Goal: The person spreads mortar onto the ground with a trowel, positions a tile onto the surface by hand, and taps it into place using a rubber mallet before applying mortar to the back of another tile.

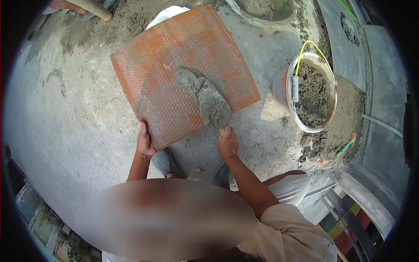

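Note:
A large square orange tile is tilted in front of me, its honeycomb-patterned face smeared with grey mortar. My left hand grips its lower left corner, thumb on the patterned face. In my right hand is the handle of a trowel, mostly hidden by my closed fingers. Wet mortar coats the trowel's blade, which lies over the tile's lower right part. A thick lump of mortar sits at the blade's far end, near the tile's middle.
To the right stands a bucket holding mortar, its yellow handle raised. A round basin is at the top. Beside the bucket, a green-handled tool lies by spilled mortar. At upper left, a wooden handle is near another person's foot.

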